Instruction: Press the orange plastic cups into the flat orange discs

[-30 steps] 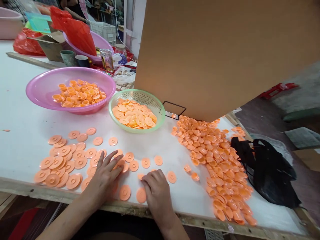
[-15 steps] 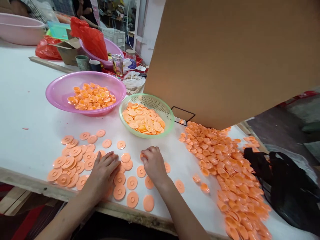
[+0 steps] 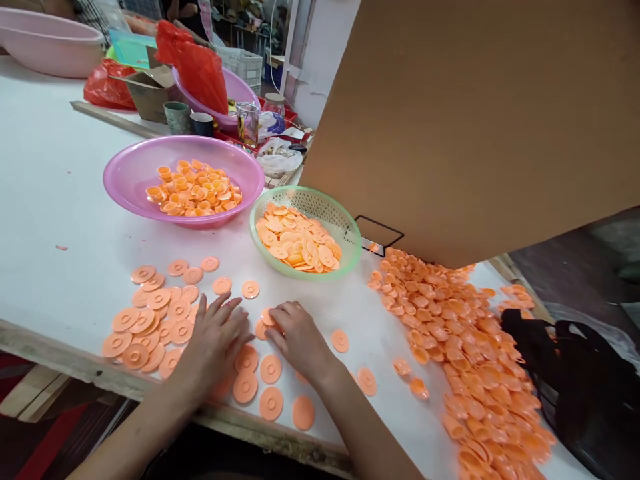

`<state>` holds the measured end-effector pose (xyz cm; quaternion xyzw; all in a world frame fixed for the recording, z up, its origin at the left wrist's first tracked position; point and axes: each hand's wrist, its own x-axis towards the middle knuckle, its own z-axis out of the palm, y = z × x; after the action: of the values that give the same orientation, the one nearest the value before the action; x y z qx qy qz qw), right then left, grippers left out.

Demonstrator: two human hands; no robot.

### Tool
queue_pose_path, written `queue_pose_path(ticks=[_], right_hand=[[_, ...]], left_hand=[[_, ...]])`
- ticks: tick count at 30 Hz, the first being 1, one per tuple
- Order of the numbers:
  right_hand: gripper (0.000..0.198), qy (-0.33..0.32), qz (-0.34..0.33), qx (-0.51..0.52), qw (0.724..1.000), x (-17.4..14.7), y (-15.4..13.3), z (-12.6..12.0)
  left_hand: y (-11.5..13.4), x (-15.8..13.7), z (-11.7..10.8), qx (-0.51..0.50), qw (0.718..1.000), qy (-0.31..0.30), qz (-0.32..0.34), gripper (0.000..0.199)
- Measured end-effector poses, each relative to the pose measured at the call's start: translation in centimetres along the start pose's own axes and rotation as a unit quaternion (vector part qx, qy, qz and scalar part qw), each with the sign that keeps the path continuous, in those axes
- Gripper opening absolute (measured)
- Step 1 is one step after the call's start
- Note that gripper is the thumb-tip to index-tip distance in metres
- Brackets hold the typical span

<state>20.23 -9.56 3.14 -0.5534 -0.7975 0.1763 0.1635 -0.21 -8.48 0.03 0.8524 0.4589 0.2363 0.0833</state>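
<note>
Flat orange plastic discs with a raised ring in the middle lie across the white table, heaped in an overlapping group of discs (image 3: 145, 327) at the left. My left hand (image 3: 215, 340) rests palm down over several of them, its fingers spread and stretched out. Beside it, my right hand (image 3: 295, 337) has its thumb and fingertips closed at the edge of an orange disc (image 3: 269, 316), which partly overlaps another one. Some discs are hidden beneath my hands. Farther back, a green strainer basket (image 3: 353, 250) contains many similar discs.
A pink basin (image 3: 125, 177) of small orange cups stands behind the discs. A large pile of orange cup-like pieces (image 3: 460, 347) covers the right side, before a tall cardboard box (image 3: 450, 133). A black bag (image 3: 585, 393) lies far right. Cups and red bags (image 3: 193, 67) are at the back.
My right hand has moved left, closer to my left hand, and the discs at its fingertips have shifted. My left hand stays over the discs. The whole view has shifted slightly.
</note>
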Motion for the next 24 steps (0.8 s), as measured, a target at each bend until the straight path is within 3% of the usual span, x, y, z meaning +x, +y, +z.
queue_pose_path(ticks=[6,11,17,22,24], right_hand=[[0.010,0.013,-0.015,-0.118,0.993,0.1,-1.5,0.5],[0.018,0.060,0.073,-0.091,0.991,1.6,-0.4,0.9],[0.031,0.097,0.148,0.055,0.983,3.4,1.2,0.1],[0.032,0.116,0.127,0.045,0.984,2.9,1.7,0.6],[0.032,0.135,0.116,0.026,0.984,2.7,1.7,0.9]], left_hand=[[1.9,1.6,1.9,-0.067,0.997,0.006,-0.038,0.009],[0.4,1.8,1.9,-0.139,0.986,0.043,-0.078,0.011],[1.5,2.3,1.7,-0.032,0.998,0.021,-0.056,0.017],[2.1,3.0,2.4,0.022,0.999,0.027,-0.013,0.033],[1.8,3.6,2.9,0.032,0.999,0.027,0.019,0.027]])
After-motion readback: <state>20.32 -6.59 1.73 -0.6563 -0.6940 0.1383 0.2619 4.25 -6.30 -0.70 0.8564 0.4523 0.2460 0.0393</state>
